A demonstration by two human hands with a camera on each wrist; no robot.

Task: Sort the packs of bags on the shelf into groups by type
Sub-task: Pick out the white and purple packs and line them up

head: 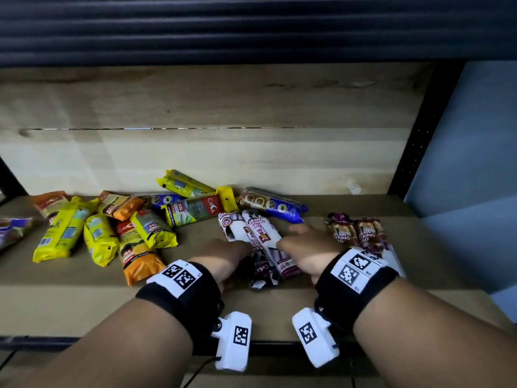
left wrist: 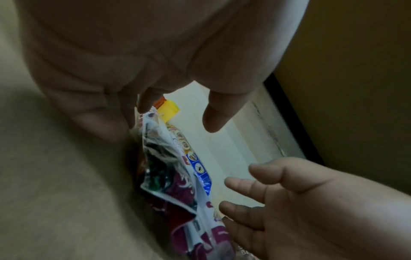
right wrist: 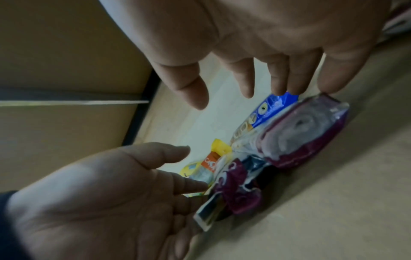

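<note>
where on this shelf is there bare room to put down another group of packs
Bare shelf runs along the whole front edge, nearest the wrists. There is also room behind the maroon drawstring packs, up to the right post. The left is crowded with yellow and orange packs; both hands flank the white drawstring packs.

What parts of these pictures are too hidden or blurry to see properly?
- Head view: the lower ends of the white-and-purple drawstring bag packs are covered by both hands.
- Head view: the blue-and-white pack is cut off by the left edge.
- Wrist views: the pack lettering is blurred and dim.
</note>
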